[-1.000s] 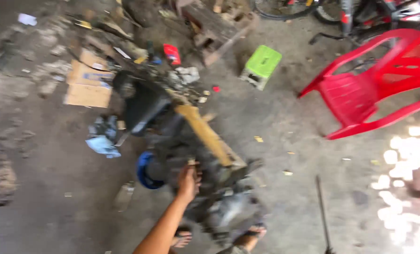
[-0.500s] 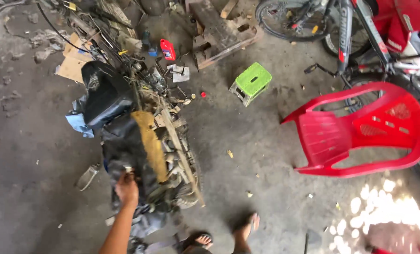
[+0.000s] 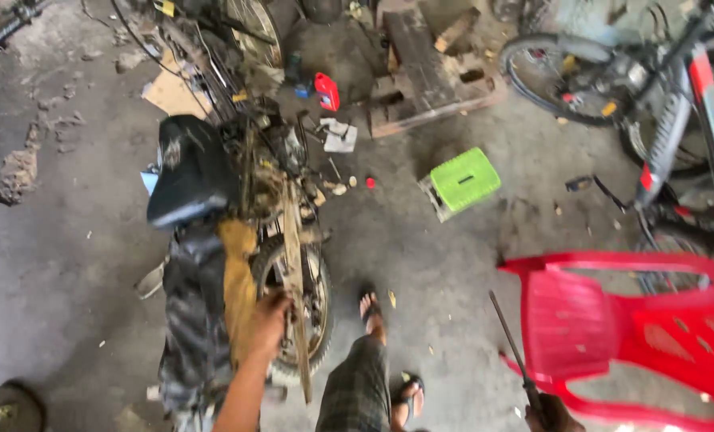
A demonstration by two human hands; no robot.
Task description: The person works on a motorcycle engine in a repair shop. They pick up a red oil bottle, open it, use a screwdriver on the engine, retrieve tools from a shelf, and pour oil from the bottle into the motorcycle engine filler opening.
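Left hand [image 3: 270, 318], seen from above at the end of a bare forearm, is closed around the rear frame of a stripped, dirty motorcycle [image 3: 245, 240] that lies along the concrete floor [image 3: 69, 264], gripping just beside the rear wheel [image 3: 317, 300] and a long, rusty tan bar [image 3: 297, 304] that runs along the wheel. Right hand [image 3: 553, 416] shows only partly at the bottom edge of the view, well apart from the left; it is curled around the lower end of a thin dark metal rod [image 3: 511, 344] that slants up and to the left, in front of a red plastic chair [image 3: 637, 328] lying on its side. The motorcycle's black seat [image 3: 189, 168] sits tilted near the machine's middle, with a dark cloth and a mustard-yellow rag [image 3: 235, 280] draped below it, next to the gripping hand. Between the two hands, the person's leg in checked shorts and a foot in a black sandal [image 3: 371, 308] stand on the floor just beside the wheel. Farther up the floor, a small green plastic stool [image 3: 463, 180] rests near a wooden pallet [image 3: 429, 72], and a red bottle [image 3: 326, 90] stands by scattered small parts. A bicycle [image 3: 645, 88] with a red and grey frame leans at the upper right.
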